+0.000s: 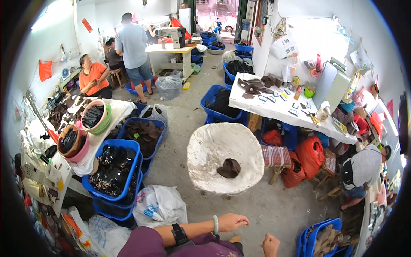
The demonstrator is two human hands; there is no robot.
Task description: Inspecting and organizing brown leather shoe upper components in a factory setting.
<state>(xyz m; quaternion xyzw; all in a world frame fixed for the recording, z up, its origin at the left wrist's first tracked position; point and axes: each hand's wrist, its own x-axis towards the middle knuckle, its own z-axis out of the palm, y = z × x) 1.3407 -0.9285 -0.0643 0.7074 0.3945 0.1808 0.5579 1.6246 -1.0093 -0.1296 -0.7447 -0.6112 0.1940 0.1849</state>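
Note:
My left hand (231,222) reaches across the bottom of the view with its fingers stretched to the right and nothing in it. A black watch (179,234) and a pale green bangle (215,225) sit on that wrist, below a purple sleeve. My right hand (270,245) shows at the lower edge, curled into a loose fist, with nothing visible in it. In front of both hands stands a worn white round block (214,145), and a dark brown leather piece (229,168) lies on it. Neither hand touches the block.
Blue crates (112,171) of dark leather parts and a white plastic bag (159,205) stand to my left. At right are a white table (278,109) with cut pieces, red bags (309,155) and a seated person (364,169). Other people work at the back left.

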